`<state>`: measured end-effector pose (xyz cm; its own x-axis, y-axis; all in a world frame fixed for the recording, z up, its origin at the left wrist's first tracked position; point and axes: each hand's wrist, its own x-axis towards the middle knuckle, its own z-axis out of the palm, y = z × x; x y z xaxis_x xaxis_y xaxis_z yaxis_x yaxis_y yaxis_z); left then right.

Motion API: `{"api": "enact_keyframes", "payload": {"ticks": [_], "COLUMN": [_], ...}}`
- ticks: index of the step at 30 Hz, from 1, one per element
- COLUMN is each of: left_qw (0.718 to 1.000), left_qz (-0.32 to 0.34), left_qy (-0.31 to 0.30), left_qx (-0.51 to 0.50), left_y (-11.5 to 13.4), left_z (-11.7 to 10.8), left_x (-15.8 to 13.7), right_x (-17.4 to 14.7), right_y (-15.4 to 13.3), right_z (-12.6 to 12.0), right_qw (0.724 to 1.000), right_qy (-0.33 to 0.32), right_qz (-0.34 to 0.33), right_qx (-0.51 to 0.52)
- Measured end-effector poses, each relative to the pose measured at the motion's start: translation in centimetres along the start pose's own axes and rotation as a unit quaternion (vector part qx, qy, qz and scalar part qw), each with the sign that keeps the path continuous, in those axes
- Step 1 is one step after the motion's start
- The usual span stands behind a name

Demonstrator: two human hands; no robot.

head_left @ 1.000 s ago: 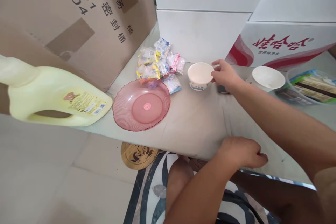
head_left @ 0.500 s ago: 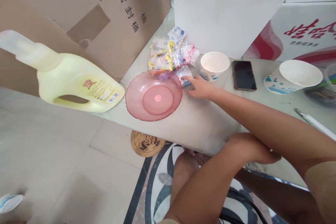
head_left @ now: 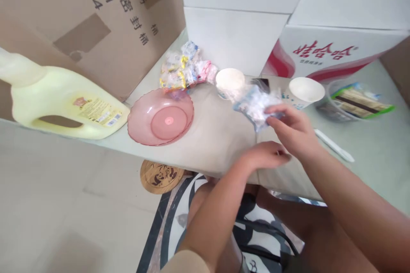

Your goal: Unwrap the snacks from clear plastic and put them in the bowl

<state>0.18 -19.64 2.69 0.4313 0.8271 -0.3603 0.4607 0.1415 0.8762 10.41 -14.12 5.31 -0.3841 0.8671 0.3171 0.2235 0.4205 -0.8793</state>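
My right hand [head_left: 293,130] pinches a crinkled clear plastic packet [head_left: 256,106] with blue and white on it, lifted above the worktop and blurred by motion. Below and left of it is my left hand [head_left: 265,154], its fingers curled together; whether anything small is in them is hidden. A pile of similar shiny packets [head_left: 179,68], with yellow, blue and pink print, lies behind the pink ribbed plate [head_left: 141,113]. Partly behind the held packet stands a white paper cup [head_left: 229,79]. A second paper cup [head_left: 306,91] is to its right. The phone [head_left: 263,83] is mostly covered.
A pale yellow jug-like bottle [head_left: 64,94] stands at left before a large cardboard box [head_left: 80,8]. White cartons [head_left: 237,34] line the back. On the right are a white-handled tool [head_left: 335,145] and a clear bowl [head_left: 333,113] holding a packet. A round wooden stool [head_left: 160,179] is below.
My right hand has taken a packet from the pile's front edge and carried it right, towards me. My left hand has come out from under the right forearm. The view has turned right.
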Motion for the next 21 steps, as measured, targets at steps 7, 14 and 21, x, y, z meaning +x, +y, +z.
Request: {"api": "enact_keyframes", "payload": {"ticks": [7, 14, 21], "left_qw": [0.903, 0.931, 0.967], "left_qz": [0.041, 0.081, 0.066], "left_qy": [0.165, 0.217, 0.130], "left_qx": [-0.393, -0.281, -0.207], "left_y": [-0.4, -0.4, -0.2], "left_z": [-0.2, 0.6, 1.4], "left_x": [1.4, 2.5, 5.3], "right_x": [-7.4, -7.3, -6.0], "right_y": [5.3, 8.2, 9.1], "right_z": [-4.6, -4.4, -7.8], "right_qw": [0.994, 0.994, 0.998], "right_qy": [0.088, 0.086, 0.054], "right_qz": [0.054, 0.060, 0.022], "right_qx": [0.026, 0.026, 0.023]}}
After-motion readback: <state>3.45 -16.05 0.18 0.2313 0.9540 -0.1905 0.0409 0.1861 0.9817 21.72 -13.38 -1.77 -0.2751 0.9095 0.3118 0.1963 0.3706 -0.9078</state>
